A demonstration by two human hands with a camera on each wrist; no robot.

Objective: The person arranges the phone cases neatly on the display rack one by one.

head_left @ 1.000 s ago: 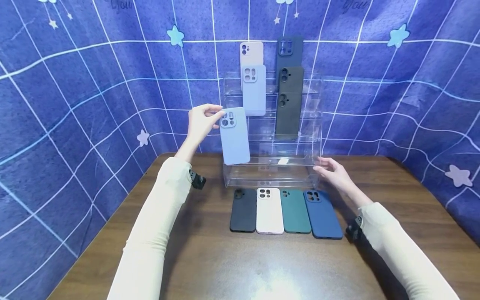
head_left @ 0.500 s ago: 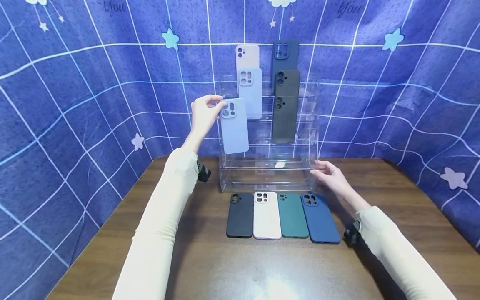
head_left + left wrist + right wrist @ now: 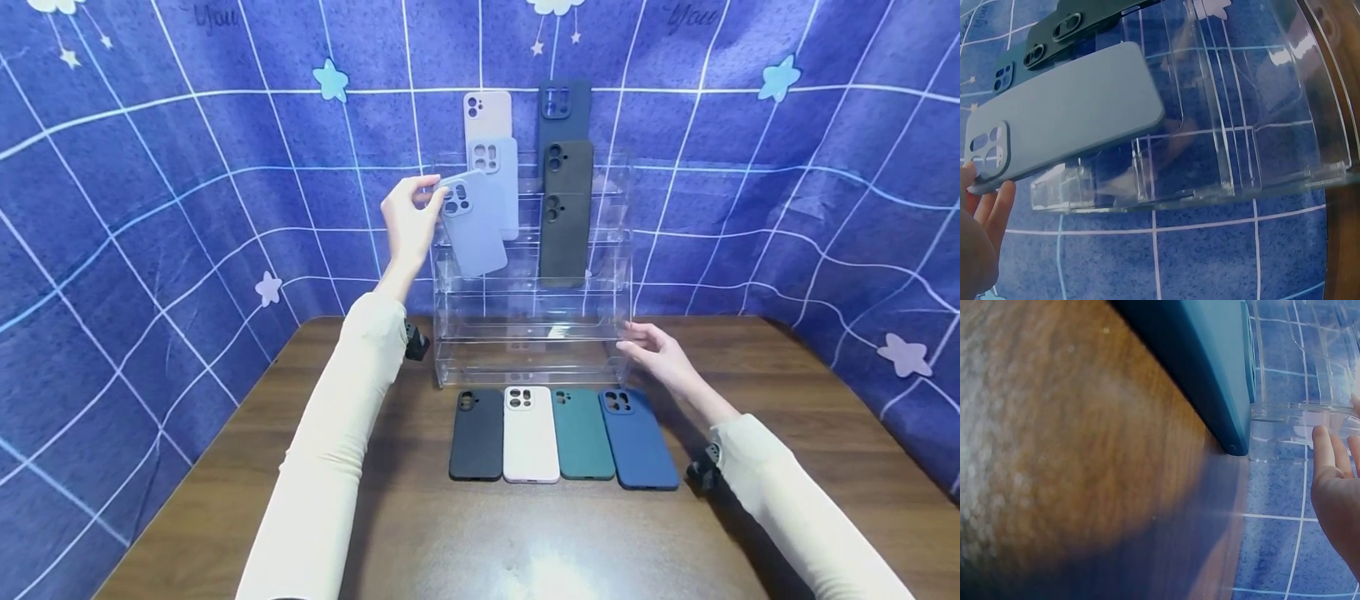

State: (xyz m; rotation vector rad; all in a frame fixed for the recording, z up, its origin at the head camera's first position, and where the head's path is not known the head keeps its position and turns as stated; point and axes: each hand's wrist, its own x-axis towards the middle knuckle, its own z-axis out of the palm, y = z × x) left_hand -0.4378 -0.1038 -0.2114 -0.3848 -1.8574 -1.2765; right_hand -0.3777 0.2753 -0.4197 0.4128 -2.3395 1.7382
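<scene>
Between thumb and fingers my left hand (image 3: 409, 215) pinches a light blue phone case (image 3: 477, 229) by its upper left corner, beside the camera cutout. In the head view the case tilts, in front of the left side of a clear acrylic display rack (image 3: 525, 354). It overlaps a second pale blue phone case (image 3: 506, 187) standing on the rack. The left wrist view shows the held phone case (image 3: 1079, 106) over the clear tiers. My right hand (image 3: 660, 357) touches the rack's lower right side, its fingers fairly straight; in the right wrist view the right hand (image 3: 1338, 494) is partly cut off.
A pale pink case (image 3: 487, 117), a dark blue case (image 3: 566, 121) and two dark cases, one lower (image 3: 564, 246), stand on the rack. Black (image 3: 477, 437), white (image 3: 531, 437), green (image 3: 585, 437) and blue (image 3: 641, 442) cases lie in front on the wooden table (image 3: 450, 533).
My left hand has raised the light blue phone case along the rack, and the case now leans more, its bottom swung right. The right hand keeps its place at the rack's side.
</scene>
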